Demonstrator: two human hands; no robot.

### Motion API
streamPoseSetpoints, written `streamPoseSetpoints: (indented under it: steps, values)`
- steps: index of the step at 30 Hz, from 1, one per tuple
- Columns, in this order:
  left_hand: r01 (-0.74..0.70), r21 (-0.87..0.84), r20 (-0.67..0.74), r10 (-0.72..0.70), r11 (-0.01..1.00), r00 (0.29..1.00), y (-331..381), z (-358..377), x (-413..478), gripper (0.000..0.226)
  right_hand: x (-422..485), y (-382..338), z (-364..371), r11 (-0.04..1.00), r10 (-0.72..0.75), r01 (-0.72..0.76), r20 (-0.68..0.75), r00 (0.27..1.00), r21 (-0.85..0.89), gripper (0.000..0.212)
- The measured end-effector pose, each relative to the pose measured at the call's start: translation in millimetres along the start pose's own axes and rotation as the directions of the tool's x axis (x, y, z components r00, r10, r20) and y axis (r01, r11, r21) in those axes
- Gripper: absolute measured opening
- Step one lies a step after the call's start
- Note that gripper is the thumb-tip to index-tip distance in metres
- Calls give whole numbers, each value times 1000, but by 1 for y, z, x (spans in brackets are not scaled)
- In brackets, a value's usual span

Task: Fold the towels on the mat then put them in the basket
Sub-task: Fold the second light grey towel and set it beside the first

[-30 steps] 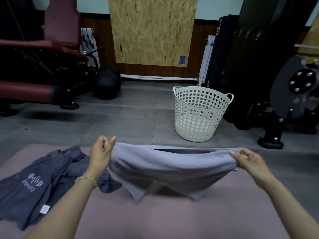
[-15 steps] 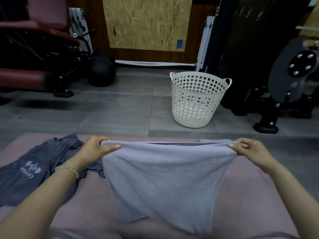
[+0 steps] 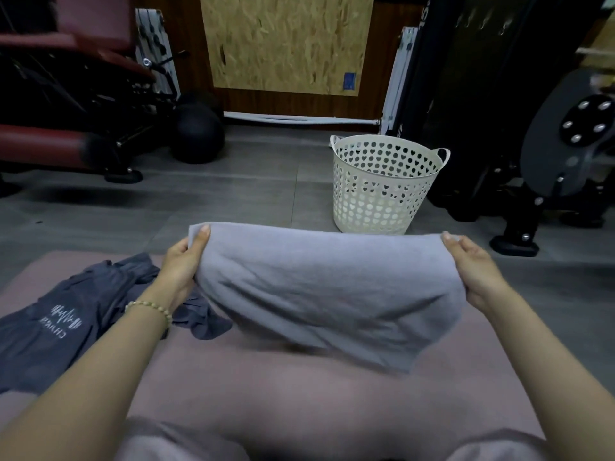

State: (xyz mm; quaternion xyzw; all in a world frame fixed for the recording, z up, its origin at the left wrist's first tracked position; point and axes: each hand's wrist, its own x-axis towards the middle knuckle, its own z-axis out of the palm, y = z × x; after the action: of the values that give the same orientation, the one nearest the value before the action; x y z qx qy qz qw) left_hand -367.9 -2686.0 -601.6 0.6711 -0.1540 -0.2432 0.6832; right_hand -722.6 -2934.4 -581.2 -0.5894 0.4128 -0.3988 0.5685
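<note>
A light grey towel (image 3: 326,287) is stretched in the air above the pink mat (image 3: 299,394). My left hand (image 3: 184,264) grips its top left corner and my right hand (image 3: 472,264) grips its top right corner. The towel's lower edge swings forward, off the mat. A dark grey towel with white print (image 3: 76,314) lies crumpled on the mat's left side, partly behind my left forearm. The white perforated basket (image 3: 382,184) stands upright on the floor beyond the mat, to the right of centre; I see nothing inside it.
A red and black gym bench (image 3: 66,128) and a black ball (image 3: 198,134) stand at the back left. Black exercise machines (image 3: 532,144) crowd the right, close to the basket. Grey floor (image 3: 216,201) lies between mat and basket.
Both hands have pushed the light grey towel's top edge forward and up, and its hanging lower part has swung forward off the mat. The view has tilted further down.
</note>
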Motion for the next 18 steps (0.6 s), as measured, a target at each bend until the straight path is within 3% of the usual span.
streamPoseSetpoints:
  steps: [3, 7, 13, 18]
  values:
    - [38, 131, 59, -46, 991, 997, -3, -7, 10, 28, 3, 7, -9, 989, 143, -137, 138, 980, -56, 46]
    - [85, 189, 74, -100, 978, 992, 5, -6, 35, 35, 28, 14, -4, 980, 135, -113, 128, 983, -164, 29]
    - [26, 163, -56, -17, 986, 998, 15, 46, 81, 35, 83, 17, 30, 984, 164, -165, 23, 986, 64, 17]
    - [-122, 139, -97, 136, 983, 986, 28, 75, 119, 38, 122, 0, 42, 983, 118, -112, -36, 992, 145, 19]
